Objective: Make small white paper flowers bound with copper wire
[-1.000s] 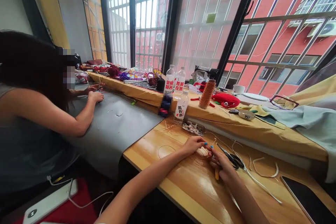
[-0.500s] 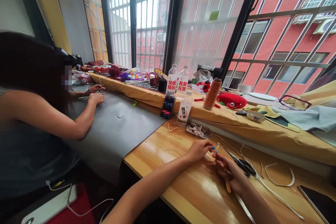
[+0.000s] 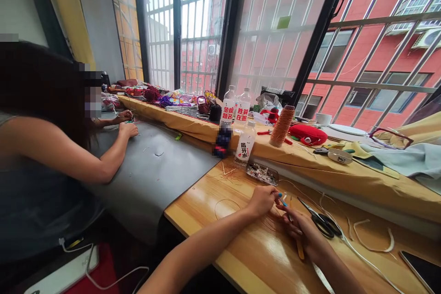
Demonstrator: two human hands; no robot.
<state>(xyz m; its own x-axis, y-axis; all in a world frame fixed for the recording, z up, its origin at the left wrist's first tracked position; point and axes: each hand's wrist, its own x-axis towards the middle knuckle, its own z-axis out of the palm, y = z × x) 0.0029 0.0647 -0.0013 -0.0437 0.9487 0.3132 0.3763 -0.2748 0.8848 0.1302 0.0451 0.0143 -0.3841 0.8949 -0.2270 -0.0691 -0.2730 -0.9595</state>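
My left hand (image 3: 263,200) is closed in a pinch, its fingertips meeting those of my right hand (image 3: 300,226) above the wooden table. Blue patches show at the touching fingertips; the small piece between them is too tiny to make out. The fingers of my right hand are curled and pressed together. Loops of thin brown thread (image 3: 224,200) lie beside and beneath both hands. A flat yellowish wooden stick (image 3: 301,251) sticks out below my right hand; whether it is held or lying there I cannot tell. Black-handled scissors (image 3: 325,225) rest just right of my right hand.
A tray of small beads (image 3: 262,173) and a water bottle (image 3: 245,144) stand beyond my hands. A cone of brown thread (image 3: 282,126) is on the cloth-covered ledge. White cord (image 3: 365,257) and a phone (image 3: 422,264) lie at right. A co-worker (image 3: 51,156) works at left.
The view has shifted slightly, so things appear a little lower and further right. My hands stay together at the fingertips, with small finger movements.
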